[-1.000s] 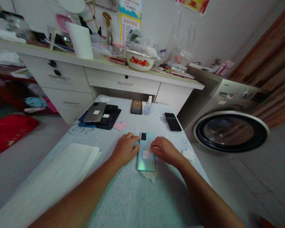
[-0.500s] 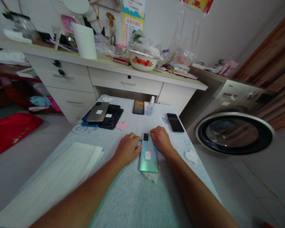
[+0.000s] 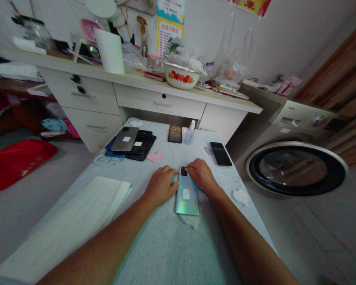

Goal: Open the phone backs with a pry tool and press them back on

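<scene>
A blue-green smartphone lies back up on the cloth, with a white label on its back and a dark camera block at its far end. My left hand is closed against its left edge, thumb and forefinger touching the side near the camera block. From the right, my right hand curls over the far right corner, its fingertips on the edge of the camera block. Whether anything small sits under those fingertips is hidden. A black phone lies beyond my right hand.
At the far left of the table is a stack of phones. A brown-backed phone and a clear spray bottle stand at the far edge. Folded white sheets lie along the left. A washing machine is to the right.
My right fingertips have shifted slightly inward onto the camera block. My left hand keeps its place at the phone's side. The whole view has shifted a little.
</scene>
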Tool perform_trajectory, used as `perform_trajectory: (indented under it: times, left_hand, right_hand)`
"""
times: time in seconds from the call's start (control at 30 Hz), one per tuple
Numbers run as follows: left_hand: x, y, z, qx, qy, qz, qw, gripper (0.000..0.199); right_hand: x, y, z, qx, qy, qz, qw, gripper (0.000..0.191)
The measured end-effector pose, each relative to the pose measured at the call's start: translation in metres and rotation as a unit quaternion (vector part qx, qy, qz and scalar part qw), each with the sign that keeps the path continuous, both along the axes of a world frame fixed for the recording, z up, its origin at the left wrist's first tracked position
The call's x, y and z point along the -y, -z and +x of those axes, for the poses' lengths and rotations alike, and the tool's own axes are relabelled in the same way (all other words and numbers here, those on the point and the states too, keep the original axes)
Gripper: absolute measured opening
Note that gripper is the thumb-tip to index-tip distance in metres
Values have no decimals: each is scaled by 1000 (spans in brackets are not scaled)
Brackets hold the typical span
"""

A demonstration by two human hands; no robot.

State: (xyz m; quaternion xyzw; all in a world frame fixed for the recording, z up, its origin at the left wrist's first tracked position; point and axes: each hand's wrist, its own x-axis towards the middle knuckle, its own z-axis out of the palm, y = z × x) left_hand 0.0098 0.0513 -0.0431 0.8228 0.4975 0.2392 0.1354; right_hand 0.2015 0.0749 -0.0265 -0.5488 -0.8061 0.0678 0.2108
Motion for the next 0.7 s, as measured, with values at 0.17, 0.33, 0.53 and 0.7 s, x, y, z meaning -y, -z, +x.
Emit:
perform_trajectory:
  times: [0.17, 0.33, 0.53, 0.7]
  left_hand:
    - [1, 2, 0, 12, -7, 3, 1000, 30]
    - [-1, 10, 0, 42, -21, 12, 999, 48]
    - [-2, 11, 2, 77, -39, -11, 996, 62]
    - [-2, 10, 2, 96, -54, -20, 994, 67]
  right_hand:
    - [-15, 1, -7, 46, 15, 6, 999, 19]
    - [-24, -1, -16, 62, -9, -8, 998, 19]
    - [-26, 0, -19, 62, -38, -8, 997, 19]
    - [-21, -3, -19, 73, -76, -4, 994, 17]
